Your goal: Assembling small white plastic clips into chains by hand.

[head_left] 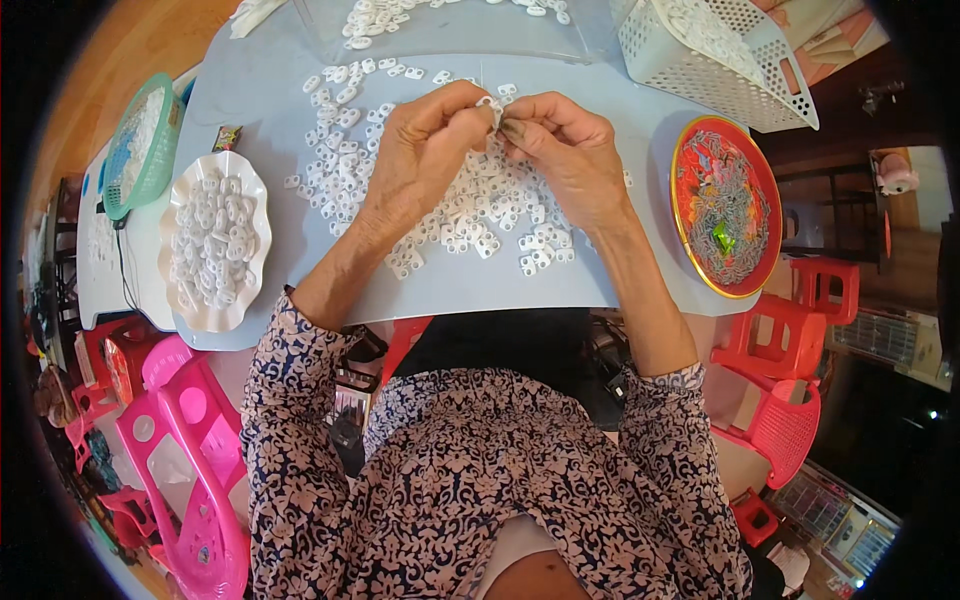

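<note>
Over the middle of the table, my left hand (420, 150) and my right hand (578, 155) meet at the fingertips. Between them they pinch a small white plastic piece (495, 106), mostly covered by fingers and thumbs. Below and around both hands spreads a loose heap of white two-holed plastic pieces (462, 222). To the left, a white wavy-edged dish (172, 255) holds finished-looking white oval pieces (215, 240). On the right lies a red tray (768, 200) with a gold rim, bearing many small grey metal parts (725, 190) and a green scrap (723, 238).
A pale perforated basket (690, 85) of white pieces stands far right. At the far edge is a clear bin (440, 48) with more. A green basket (168, 135) and a small wrapped packet (227, 138) are at left. Pink chairs (195, 480) and red stools (770, 335) flank the table.
</note>
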The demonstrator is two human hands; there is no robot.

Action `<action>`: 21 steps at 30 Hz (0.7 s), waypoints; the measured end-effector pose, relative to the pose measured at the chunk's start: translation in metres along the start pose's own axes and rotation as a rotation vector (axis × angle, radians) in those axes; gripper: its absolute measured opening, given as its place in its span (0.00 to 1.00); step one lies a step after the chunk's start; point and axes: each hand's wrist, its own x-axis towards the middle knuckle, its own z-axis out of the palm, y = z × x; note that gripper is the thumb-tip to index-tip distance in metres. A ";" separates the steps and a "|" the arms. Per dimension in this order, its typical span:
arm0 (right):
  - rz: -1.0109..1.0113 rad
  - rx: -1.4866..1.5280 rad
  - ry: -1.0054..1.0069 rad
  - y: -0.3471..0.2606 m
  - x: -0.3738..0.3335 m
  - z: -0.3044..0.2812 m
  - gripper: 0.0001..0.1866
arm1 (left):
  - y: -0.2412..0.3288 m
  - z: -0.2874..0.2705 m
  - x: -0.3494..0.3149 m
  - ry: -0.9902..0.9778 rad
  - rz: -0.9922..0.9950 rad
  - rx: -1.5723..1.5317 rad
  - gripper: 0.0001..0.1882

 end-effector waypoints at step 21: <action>-0.040 -0.156 0.034 -0.007 -0.002 0.002 0.11 | -0.003 -0.001 -0.002 -0.138 -0.105 0.026 0.10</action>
